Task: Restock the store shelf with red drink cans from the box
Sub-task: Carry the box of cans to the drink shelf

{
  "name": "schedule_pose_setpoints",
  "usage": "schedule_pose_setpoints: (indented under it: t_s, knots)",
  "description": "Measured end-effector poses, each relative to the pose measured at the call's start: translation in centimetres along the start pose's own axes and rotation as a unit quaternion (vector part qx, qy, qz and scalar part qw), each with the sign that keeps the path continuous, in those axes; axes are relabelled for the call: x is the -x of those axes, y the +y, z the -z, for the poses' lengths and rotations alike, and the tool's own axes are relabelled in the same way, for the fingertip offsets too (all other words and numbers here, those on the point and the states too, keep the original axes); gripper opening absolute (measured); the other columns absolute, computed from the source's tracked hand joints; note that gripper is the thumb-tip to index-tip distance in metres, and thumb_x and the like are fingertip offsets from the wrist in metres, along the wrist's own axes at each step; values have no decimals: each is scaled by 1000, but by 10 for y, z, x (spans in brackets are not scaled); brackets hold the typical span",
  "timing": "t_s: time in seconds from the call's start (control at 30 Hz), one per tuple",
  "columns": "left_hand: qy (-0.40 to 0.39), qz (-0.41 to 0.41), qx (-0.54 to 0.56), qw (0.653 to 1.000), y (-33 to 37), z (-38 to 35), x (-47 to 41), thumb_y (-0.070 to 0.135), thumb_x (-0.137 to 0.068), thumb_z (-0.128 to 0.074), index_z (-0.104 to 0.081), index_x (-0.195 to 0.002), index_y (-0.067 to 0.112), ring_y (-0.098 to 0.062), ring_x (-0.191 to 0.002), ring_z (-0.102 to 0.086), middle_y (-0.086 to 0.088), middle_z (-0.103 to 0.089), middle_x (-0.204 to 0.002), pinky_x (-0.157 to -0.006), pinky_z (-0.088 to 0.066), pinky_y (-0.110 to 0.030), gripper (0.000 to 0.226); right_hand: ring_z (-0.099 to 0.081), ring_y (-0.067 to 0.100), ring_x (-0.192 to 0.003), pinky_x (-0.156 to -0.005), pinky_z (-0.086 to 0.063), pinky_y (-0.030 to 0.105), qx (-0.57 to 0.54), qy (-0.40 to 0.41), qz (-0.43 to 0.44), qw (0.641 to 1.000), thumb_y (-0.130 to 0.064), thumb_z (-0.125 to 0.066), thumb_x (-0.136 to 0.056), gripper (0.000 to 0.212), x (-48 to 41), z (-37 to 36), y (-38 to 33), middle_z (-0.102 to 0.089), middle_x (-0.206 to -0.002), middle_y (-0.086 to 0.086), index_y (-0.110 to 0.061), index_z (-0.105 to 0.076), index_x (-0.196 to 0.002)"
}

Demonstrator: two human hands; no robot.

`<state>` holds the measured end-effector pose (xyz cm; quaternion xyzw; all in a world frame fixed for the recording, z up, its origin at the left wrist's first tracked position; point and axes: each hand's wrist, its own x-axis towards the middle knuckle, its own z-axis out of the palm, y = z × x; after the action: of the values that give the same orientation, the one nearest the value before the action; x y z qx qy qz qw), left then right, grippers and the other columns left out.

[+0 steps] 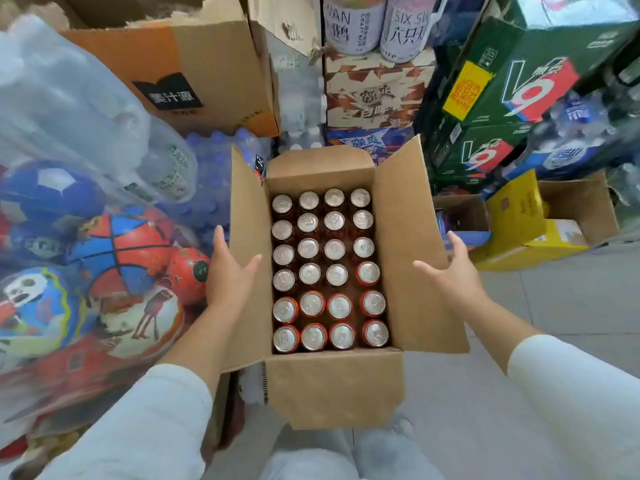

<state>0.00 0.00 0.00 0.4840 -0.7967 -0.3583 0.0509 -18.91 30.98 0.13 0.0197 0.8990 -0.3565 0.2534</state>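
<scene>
Since every slot in the box [332, 386] shows a silver lid, four across and six deep, the restocking looks barely begun: by my reading no red drink cans [339, 306] are out yet, and no shelf is in view. The box stands open mid-view, flaps spread. The left hand [230, 271], at 9 o'clock of the cans, and the right hand [450, 271], at 3 o'clock, sit over the side flaps, fingers spread, holding nothing. Lifting and shelving every can is all yet to do.
</scene>
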Motion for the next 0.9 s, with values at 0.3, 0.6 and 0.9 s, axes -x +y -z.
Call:
schedule_pose_setpoints:
  t_s: [0.3, 0.6, 0.9]
  knots:
    - [-42, 38, 54, 997, -30, 7, -33, 25, -85, -75, -40, -145, 34, -13, -114, -63, 10, -66, -125, -103, -47, -36, 70, -55, 14, -117, -92, -47, 31, -31, -63, -2, 998, -21, -69, -88, 71, -24, -9, -13, -55, -134, -10, -36, -32, -147]
    - [-53, 51, 77, 994, -31, 10, -30, -1, -82, -70, -46, -145, 26, -9, -106, -63, 12, -64, -120, -96, -47, -24, 72, -61, 18, -106, -88, -51, 34, -61, -53, -21, 996, -15, -68, -88, 53, -35, -2, -3, -63, -119, -4, -26, -49, -137]
    - [-23, -1, 85, 996, -27, 10, -17, -11, -84, -63, -46, -146, 16, 11, -111, -50, 12, -56, -131, -93, -35, 2, 70, -59, 9, -107, -88, -49, 26, -87, -49, 36, 994, -5, -65, -88, 61, -32, 0, -8, -61, -122, -11, -29, -45, -141]
